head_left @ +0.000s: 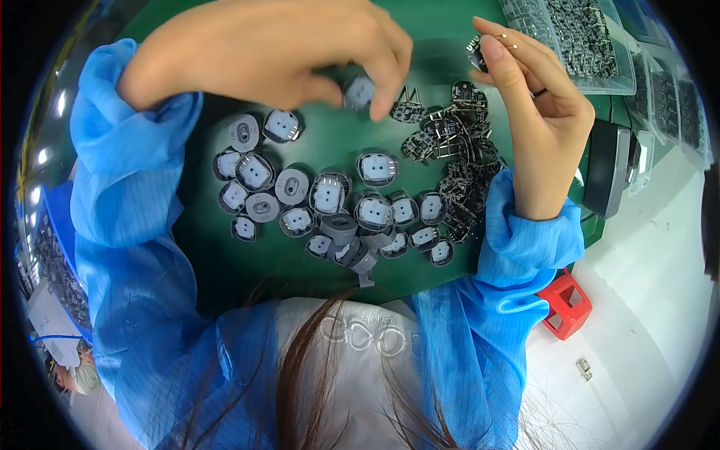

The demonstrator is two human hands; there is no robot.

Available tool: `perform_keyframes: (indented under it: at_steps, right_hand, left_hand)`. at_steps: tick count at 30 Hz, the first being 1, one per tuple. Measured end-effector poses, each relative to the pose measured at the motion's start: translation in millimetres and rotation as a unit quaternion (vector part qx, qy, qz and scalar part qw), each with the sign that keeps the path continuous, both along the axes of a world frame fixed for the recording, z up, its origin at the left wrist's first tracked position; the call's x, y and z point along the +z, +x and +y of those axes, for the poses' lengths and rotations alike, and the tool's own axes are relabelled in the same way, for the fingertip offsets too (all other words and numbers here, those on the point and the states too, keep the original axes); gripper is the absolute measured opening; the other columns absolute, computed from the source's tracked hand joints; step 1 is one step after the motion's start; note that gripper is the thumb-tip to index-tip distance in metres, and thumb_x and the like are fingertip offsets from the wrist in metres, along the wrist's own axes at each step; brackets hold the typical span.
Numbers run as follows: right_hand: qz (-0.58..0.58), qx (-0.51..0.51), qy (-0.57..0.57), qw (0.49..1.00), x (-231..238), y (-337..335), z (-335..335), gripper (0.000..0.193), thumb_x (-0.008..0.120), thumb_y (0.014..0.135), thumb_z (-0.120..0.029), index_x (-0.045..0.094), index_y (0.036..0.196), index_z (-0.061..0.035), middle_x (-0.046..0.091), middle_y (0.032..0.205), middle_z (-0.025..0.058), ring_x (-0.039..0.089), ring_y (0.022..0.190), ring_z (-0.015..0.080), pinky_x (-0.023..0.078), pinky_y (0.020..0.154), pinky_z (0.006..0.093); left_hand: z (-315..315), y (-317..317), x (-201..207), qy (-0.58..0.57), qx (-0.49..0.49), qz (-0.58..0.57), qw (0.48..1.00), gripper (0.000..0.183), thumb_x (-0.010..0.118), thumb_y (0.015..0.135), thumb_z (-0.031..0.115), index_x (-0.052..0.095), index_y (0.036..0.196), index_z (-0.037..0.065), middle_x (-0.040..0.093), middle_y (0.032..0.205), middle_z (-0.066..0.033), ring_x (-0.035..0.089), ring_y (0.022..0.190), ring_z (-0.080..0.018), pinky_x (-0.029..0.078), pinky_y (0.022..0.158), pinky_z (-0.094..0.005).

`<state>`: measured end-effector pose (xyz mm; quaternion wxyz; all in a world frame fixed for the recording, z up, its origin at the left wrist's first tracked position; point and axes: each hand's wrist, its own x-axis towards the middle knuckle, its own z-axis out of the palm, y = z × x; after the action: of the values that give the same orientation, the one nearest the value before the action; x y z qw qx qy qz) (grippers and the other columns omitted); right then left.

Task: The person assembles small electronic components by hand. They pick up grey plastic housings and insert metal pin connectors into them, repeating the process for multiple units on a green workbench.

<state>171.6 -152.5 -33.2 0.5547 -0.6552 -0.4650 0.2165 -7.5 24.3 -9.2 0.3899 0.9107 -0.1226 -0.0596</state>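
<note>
At the top middle, the thumb and fingers of my left hand (300, 56) close around a small rounded grey housing (358, 94); the hand is slightly smeared by motion. My right hand (544, 105), raised at the upper right, pinches a small black circuit board (475, 54) with thin metal pins sticking out to the right. Below the hands, several grey housings (328, 193) lie on the green mat (262, 277), some with pale, pinned faces up, others with plain grey backs up. A pile of black circuit boards with pins (465, 161) lies nearest my right wrist.
A clear plastic tray (626, 82) full of small parts stands at the far right, with more clear trays (675, 112) beside it. A black device (609, 169) sits at the mat's right edge. Lower down is a red plastic holder (566, 304). A blue bin (64, 244) of dark parts stands left.
</note>
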Motion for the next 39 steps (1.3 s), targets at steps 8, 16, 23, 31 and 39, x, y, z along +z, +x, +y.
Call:
perform_keyframes:
  at_steps: [8, 16, 23, 31, 39]
  right_hand:
    - [0.09, 0.0, -0.056, 0.994, 16.1, -15.9, -2.2, 0.017, 0.071, 0.094, -0.002, 0.074, 0.11, 0.0044, 0.074, 0.103, 0.0123, 0.071, 0.09, 0.0173, 0.059, 0.086, 0.0308]
    - [-0.073, 0.067, 0.017, 0.995, 4.1, -21.0, 0.6, 0.014, 0.075, 0.087, 0.006, 0.074, 0.101, 0.0053, 0.071, 0.112, 0.0133, 0.071, 0.098, 0.0189, 0.06, 0.085, 0.0303]
    - [-0.105, 0.031, 0.044, 0.993, 7.5, -21.3, -1.2, 0.015, 0.075, 0.085, 0.009, 0.075, 0.099, 0.0053, 0.073, 0.107, 0.0135, 0.071, 0.096, 0.0185, 0.06, 0.086, 0.0299]
    - [-0.166, 0.036, 0.055, 0.984, 4.4, -18.3, -1.6, 0.014, 0.076, 0.082, 0.012, 0.075, 0.095, 0.006, 0.074, 0.103, 0.0137, 0.072, 0.094, 0.0186, 0.06, 0.085, 0.0293]
    - [-0.089, 0.051, 0.05, 0.994, 8.2, -19.4, -5.1, 0.014, 0.076, 0.083, 0.012, 0.076, 0.095, 0.0062, 0.074, 0.104, 0.0144, 0.071, 0.092, 0.0168, 0.058, 0.082, 0.0266]
  left_hand:
    - [3.5, 4.1, 6.3, 0.066, 0.132, 0.011, 0.989, 0.036, 0.086, 0.074, 0.012, 0.068, 0.104, 0.001, 0.064, 0.109, -0.0142, 0.064, 0.094, -0.0297, 0.053, 0.082, -0.0367]
    - [-7.6, 5.1, -12.6, -0.216, 0.18, -0.013, 0.96, 0.037, 0.082, 0.081, 0.004, 0.068, 0.115, -0.004, 0.071, 0.106, -0.0147, 0.071, 0.097, -0.0239, 0.061, 0.087, -0.0341]
    - [-20.3, 2.1, 11.7, -0.258, 0.244, 0.032, 0.934, 0.037, 0.08, 0.082, -0.002, 0.07, 0.117, -0.006, 0.074, 0.104, -0.0159, 0.074, 0.095, -0.0184, 0.063, 0.088, -0.0312]
    - [-19.1, 1.3, 13.1, -0.267, 0.235, 0.03, 0.934, 0.036, 0.081, 0.081, -0.003, 0.072, 0.115, -0.006, 0.075, 0.104, -0.0178, 0.075, 0.093, -0.0182, 0.064, 0.086, -0.0295]
    - [-18.5, 0.6, 19.9, -0.256, 0.227, 0.037, 0.939, 0.035, 0.082, 0.082, -0.003, 0.071, 0.116, -0.006, 0.075, 0.104, -0.0188, 0.075, 0.093, -0.0198, 0.064, 0.085, -0.0307]
